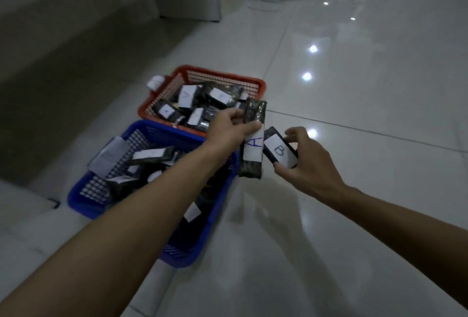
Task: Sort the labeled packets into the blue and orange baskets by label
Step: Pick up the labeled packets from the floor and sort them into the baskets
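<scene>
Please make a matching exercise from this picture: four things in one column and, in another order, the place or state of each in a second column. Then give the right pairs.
Things:
1. packet labelled A
2. packet labelled B
3. orange basket
4. blue basket

Places or states:
a. on the floor, nearer to the person
b. held in the right hand
c. on the floor, farther from the person
d. held in the left hand

Pairs: 1-d, 2-b, 3-c, 4-a
</scene>
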`<state>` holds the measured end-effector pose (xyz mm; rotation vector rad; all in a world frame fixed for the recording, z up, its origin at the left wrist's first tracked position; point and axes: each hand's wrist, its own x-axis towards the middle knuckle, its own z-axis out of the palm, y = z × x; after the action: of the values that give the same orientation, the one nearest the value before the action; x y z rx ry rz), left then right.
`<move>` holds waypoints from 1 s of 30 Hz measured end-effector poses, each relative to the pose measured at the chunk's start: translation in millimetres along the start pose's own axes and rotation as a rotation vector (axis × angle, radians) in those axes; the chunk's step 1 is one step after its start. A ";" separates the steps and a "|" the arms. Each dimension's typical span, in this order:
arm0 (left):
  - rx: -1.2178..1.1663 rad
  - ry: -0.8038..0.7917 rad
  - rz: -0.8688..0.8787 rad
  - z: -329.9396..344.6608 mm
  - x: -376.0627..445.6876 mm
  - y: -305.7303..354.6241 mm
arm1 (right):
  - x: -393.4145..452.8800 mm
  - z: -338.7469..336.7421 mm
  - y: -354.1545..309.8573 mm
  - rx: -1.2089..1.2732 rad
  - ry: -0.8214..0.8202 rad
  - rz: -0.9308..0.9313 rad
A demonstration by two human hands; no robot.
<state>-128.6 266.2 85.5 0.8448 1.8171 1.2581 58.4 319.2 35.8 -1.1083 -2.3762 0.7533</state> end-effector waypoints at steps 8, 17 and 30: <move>-0.029 0.294 -0.043 -101.5 -44.9 -30.7 | 42.6 70.3 -74.5 0.090 -0.147 -0.338; -0.187 0.539 -0.133 -171.8 -82.3 -48.0 | 47.2 131.8 -111.0 -0.014 -0.403 -0.622; -0.234 0.429 -0.089 -97.7 15.2 -18.6 | 92.7 60.3 -87.8 0.717 -0.236 0.052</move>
<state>-222.3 229.4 87.0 0.3782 1.9534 1.6482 -81.0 327.3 56.6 -0.7942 -1.9621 1.6570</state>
